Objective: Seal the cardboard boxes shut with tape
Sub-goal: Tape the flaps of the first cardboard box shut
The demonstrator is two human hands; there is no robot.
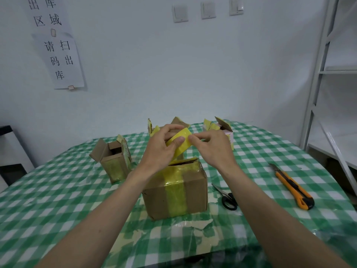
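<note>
Hands work above the near box (174,192). Left hand (160,149) grips the yellow tape roll (180,145), thumb on its face; right hand (210,147) pinches at the roll's edge, likely seeking the free end. Advice: lift the end cleanly and pull straight over the top slot. Cardboard is creased; old tape is glossy and wrinkled. Scissors (227,197) and knife (293,188) lie right on the checked counter (58,200).

Two bare forearms show, left hand (161,149) and right hand (210,149), both ungloved. No sleeves reach into view. Fingernails are short and unpainted.
</note>
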